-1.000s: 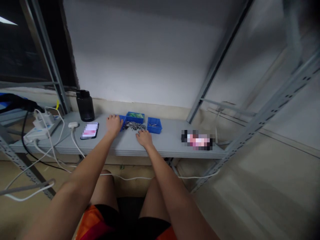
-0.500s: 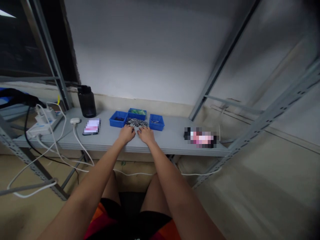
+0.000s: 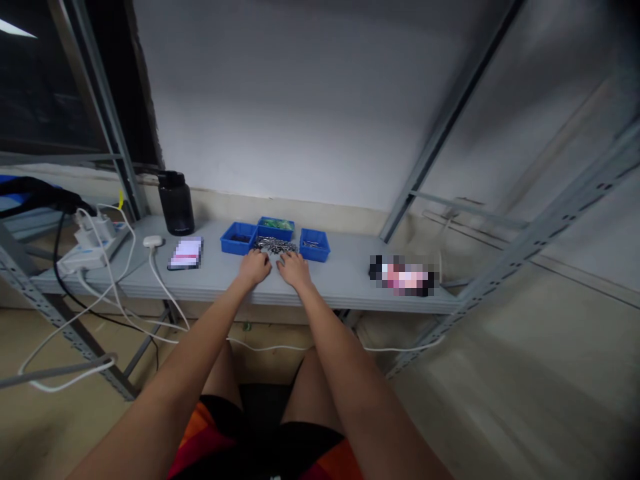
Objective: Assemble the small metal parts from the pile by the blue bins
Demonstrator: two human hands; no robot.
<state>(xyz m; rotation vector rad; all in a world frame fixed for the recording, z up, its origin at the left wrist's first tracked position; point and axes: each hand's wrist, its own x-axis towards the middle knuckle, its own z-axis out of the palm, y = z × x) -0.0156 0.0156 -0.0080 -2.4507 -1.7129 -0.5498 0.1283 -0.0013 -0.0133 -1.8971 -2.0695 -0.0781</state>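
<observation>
Metal pieces (image 3: 275,245) by right hand (image 3: 294,269)

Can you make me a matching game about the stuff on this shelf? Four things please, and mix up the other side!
Things:
1. Metal pieces
2. Back blue tray
3. Left blue tray
4. Bottle

Matches:
A. Has something dark inside
B. Stands upright behind the phone
C. Heaped just beyond the left hand and right hand
D. Has something green inside

Right pairs: 1-C, 2-D, 3-A, 4-B
</observation>
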